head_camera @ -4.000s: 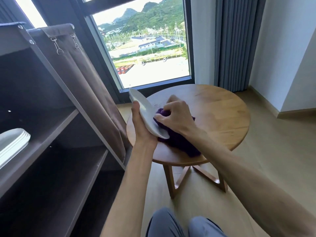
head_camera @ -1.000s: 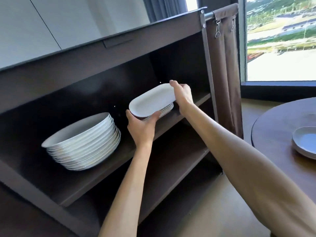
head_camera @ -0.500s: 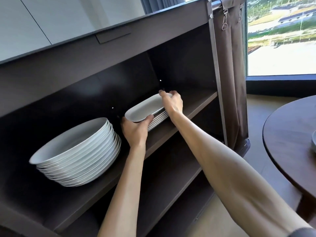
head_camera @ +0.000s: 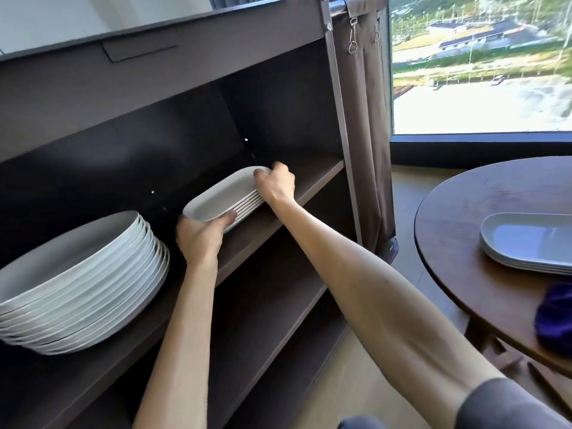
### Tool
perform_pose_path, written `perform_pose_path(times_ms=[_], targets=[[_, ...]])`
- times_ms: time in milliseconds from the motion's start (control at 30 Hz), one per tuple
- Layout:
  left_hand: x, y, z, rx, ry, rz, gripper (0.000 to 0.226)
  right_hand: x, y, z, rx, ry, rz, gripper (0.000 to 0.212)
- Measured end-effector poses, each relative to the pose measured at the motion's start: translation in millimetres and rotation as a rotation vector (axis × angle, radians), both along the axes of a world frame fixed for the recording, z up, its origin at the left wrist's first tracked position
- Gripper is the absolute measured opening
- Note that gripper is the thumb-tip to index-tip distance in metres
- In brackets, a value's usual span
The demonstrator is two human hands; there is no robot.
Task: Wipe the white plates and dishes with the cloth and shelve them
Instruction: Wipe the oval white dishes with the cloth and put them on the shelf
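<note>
At the shelf's (head_camera: 312, 178) right end, left hand (head_camera: 201, 239) and right hand (head_camera: 275, 185) grip opposite ends of the top dish (head_camera: 223, 196), squaring it on its stack; cloth (head_camera: 555, 317) lies on the table's (head_camera: 448, 212) near edge.

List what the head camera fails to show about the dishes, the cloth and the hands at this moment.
Head view only:
- Purple cloth: blurred and cut off by the right edge.
- Dishes on the round table: right part cut off by the right edge, so their count is unclear.
- Stack of round plates: left side cut off by the left edge.
- Left hand: fingers hidden beneath the oblong dish stack.
- Right hand: fingertips blurred at the dish's far rim.
</note>
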State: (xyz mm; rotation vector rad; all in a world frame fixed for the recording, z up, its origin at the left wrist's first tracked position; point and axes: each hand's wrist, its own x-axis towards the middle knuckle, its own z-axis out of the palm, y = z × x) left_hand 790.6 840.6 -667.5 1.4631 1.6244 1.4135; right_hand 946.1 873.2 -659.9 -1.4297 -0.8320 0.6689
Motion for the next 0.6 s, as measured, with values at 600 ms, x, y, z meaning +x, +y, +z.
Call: perform_pose_path(times_ms=[600], targets=[[295.9, -162.9, -72.3, -0.041, 0.044, -0.718, 0.034, 217.7, -325.5, -130.3, -0.084, -0.333, -0.831, 0.019]])
